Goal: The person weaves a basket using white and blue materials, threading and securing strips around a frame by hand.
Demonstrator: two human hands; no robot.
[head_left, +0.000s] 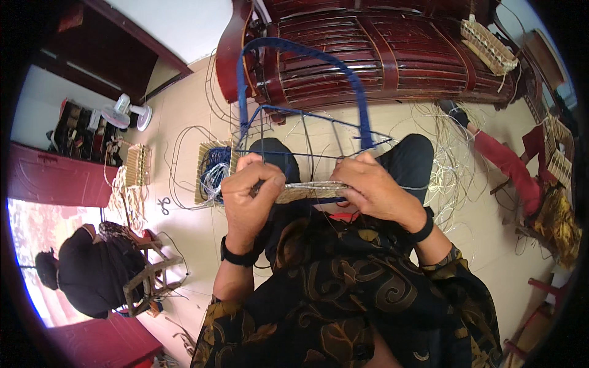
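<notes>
A blue wire basket frame (307, 92) with a tall arched handle stands on my lap, its near edge wrapped in a pale woven straw band (307, 192). My left hand (248, 190) is closed on the left end of that band and the frame wire. At the band's right end my right hand (371, 187) pinches it, fingers curled around the edge. Thin pale strands trail from the frame toward the floor. Both wrists wear black bands.
A dark red slatted wooden bench (380, 55) stands ahead, a woven basket (488, 46) on it. Finished baskets (211, 168) and loose strands lie on the tiled floor, with scissors (163, 205) and a small white fan (126, 112). Another person (92, 270) sits at left; a red-sleeved person (506, 162) at right.
</notes>
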